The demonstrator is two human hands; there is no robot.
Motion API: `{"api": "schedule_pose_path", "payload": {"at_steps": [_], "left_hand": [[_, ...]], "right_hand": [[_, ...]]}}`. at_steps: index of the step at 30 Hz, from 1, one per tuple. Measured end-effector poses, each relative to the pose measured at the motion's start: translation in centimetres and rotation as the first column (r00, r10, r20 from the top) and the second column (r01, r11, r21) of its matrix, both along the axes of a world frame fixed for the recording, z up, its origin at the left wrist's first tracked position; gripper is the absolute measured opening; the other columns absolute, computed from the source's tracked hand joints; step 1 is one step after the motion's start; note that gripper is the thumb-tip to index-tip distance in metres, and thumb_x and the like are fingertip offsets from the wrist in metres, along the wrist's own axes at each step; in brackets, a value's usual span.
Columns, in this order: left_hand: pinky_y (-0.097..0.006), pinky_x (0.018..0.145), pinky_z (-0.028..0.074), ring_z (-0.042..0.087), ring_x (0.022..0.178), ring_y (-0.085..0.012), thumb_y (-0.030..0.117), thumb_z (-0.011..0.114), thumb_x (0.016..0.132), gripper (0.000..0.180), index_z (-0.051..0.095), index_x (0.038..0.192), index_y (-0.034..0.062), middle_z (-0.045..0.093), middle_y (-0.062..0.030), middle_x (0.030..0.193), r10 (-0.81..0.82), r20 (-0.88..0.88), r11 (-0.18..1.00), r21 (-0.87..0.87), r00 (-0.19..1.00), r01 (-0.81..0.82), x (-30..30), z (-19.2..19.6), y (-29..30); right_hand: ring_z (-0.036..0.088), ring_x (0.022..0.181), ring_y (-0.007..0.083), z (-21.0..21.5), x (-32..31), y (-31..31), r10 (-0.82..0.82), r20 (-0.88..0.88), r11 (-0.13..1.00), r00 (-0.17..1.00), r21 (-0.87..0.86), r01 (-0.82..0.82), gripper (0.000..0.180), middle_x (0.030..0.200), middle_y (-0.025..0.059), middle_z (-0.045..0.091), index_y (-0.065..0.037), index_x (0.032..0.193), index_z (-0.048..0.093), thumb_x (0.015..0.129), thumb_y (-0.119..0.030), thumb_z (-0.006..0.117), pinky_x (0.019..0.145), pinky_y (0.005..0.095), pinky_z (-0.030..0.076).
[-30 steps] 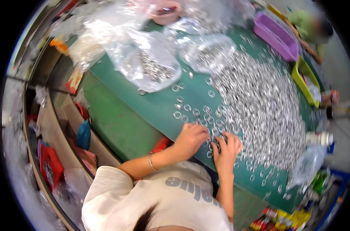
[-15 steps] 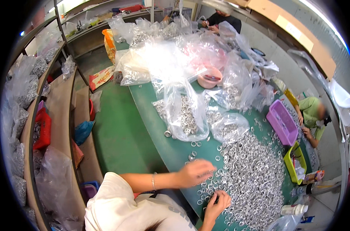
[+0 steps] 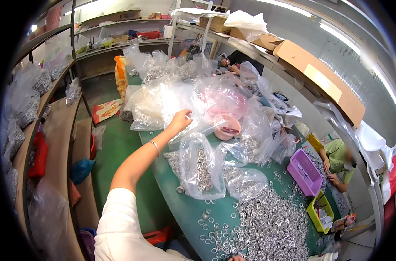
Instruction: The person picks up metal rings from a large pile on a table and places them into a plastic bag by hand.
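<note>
My left hand point(image 3: 180, 121) is stretched far forward over the clear plastic bags point(image 3: 152, 104) at the middle of the table. Its fingers are slightly bent and apart, and I see nothing held in them. Just below and right of it stands a clear bag of metal rings point(image 3: 203, 172). A pink bowl point(image 3: 226, 127) lies to its right. Only a sliver of my right hand point(image 3: 236, 258) shows at the lower edge, by the big heap of silvery metal rings point(image 3: 272, 226); its fingers are mostly out of the picture.
A purple basket point(image 3: 305, 172) and a yellow-green basket point(image 3: 320, 211) line the table's right side. Beyond them sits a person in green point(image 3: 337, 156); another person in dark clothing point(image 3: 243, 61) works at the far end. Shelves with bagged rings point(image 3: 54, 143) run along the left.
My left hand has gone from over the ring heap forward to the plastic bags. The right hand has dropped almost out of view. The view has tilted up.
</note>
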State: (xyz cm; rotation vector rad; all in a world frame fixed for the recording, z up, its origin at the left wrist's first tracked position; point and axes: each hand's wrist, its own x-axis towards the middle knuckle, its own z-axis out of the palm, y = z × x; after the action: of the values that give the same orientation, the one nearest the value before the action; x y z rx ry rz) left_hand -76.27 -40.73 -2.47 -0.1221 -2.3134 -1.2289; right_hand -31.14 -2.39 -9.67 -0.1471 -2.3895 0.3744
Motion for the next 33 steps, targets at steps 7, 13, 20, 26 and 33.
{"api": "schedule_pose_path", "payload": {"at_steps": [7,13,20,26,33], "left_hand": [[-0.041,0.098,0.040,0.045,0.119,-0.0353,0.017,0.071,0.074,0.070,0.037,0.133,0.0031,0.045,-0.0200,0.131,0.083,0.035,0.940,-0.335,0.996,-0.066,-10.0,0.8,2.8],[-0.045,0.097,0.041,0.041,0.123,-0.0348,0.014,0.069,0.075,0.068,0.036,0.134,0.0071,0.035,-0.0153,0.141,0.138,0.086,0.869,-0.488,0.987,-0.079,-16.7,1.6,4.0],[-0.060,0.098,0.031,0.025,0.133,-0.0386,0.029,0.059,0.085,0.046,0.049,0.126,0.0105,0.031,-0.0138,0.144,0.232,-0.034,0.851,-0.476,0.972,-0.220,-23.0,0.3,5.6],[-0.062,0.098,0.025,0.023,0.133,-0.0418,0.038,0.054,0.086,0.038,0.066,0.108,0.0086,0.028,-0.0132,0.146,0.340,0.150,0.843,-0.487,0.928,-0.230,-27.0,1.9,5.2],[-0.063,0.096,0.026,0.023,0.133,-0.0415,0.019,0.053,0.081,0.028,0.067,0.103,0.0073,0.028,-0.0112,0.146,0.390,0.312,0.845,-0.495,0.867,-0.202,-30.2,0.0,3.5]], "right_hand": [[0.056,0.095,0.0344,1.4,-0.6,-3.9,-0.133,0.037,0.991,0.990,0.038,0.132,0.018,0.105,0.0143,0.061,-0.008,0.094,0.065,0.079,-0.018,0.063,0.083,0.0498,0.042],[0.059,0.087,0.0345,-1.4,-0.1,-2.0,-0.212,0.174,0.977,0.962,0.013,0.213,0.025,0.101,0.0156,0.062,-0.007,0.092,0.065,0.071,-0.019,0.068,0.077,0.0458,0.046],[0.059,0.087,0.0347,0.6,-1.9,-1.4,-0.112,0.113,0.986,0.987,0.139,0.096,0.025,0.100,0.0163,0.062,-0.007,0.092,0.065,0.071,-0.019,0.068,0.076,0.0456,0.047],[0.059,0.086,0.0350,0.6,-2.3,-1.0,-0.118,0.088,0.983,0.989,0.154,0.104,0.024,0.100,0.0169,0.062,-0.007,0.092,0.065,0.071,-0.018,0.068,0.075,0.0455,0.047],[0.059,0.085,0.0353,0.5,-2.7,-1.0,-0.106,0.097,0.981,0.990,0.172,0.088,0.024,0.099,0.0176,0.062,-0.006,0.092,0.065,0.071,-0.017,0.068,0.074,0.0453,0.048]]}}
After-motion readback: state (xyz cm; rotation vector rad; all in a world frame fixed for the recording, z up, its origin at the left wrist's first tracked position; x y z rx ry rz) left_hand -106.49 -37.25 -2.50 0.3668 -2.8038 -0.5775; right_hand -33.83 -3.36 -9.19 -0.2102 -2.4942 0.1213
